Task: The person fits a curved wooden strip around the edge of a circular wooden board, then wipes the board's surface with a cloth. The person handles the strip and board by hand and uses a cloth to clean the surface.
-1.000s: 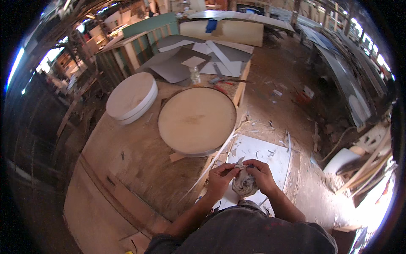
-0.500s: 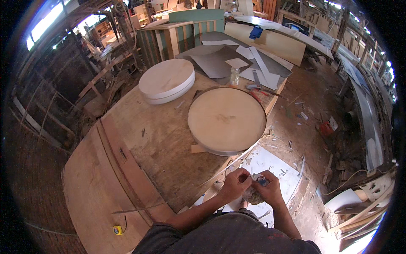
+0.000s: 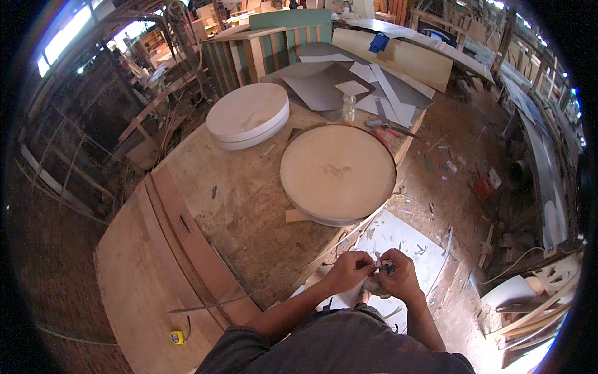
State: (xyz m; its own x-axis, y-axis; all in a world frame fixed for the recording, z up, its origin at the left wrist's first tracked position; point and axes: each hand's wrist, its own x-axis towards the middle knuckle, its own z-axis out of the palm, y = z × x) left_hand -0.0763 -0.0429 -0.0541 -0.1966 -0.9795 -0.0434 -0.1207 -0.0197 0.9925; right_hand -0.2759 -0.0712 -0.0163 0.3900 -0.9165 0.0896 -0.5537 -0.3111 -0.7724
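Note:
Both my hands are held close together in front of my body, beyond the near edge of the workbench. My left hand (image 3: 349, 272) is closed in a pinch, its thumb and fingertips at a tiny pale piece between the two hands. Curled beside it, my right hand (image 3: 402, 275) holds a small dark and whitish object (image 3: 389, 268) whose kind I cannot make out. Nearest to them on the bench (image 3: 243, 249) lies a large round wooden panel (image 3: 338, 171) with a dark rim. A stack of white-edged round panels (image 3: 249, 115) sits farther left.
A clear glass jar (image 3: 349, 111) and grey and white sheets (image 3: 317, 84) lie at the bench's far end. A yellow tape measure (image 3: 177, 337) is at the lower left. A white board (image 3: 405, 240) with scraps lies below my hands; more scraps litter the floor (image 3: 451, 149).
My hands stay together, with the right one turned slightly and the held object now showing darker. The whole view has shifted a little.

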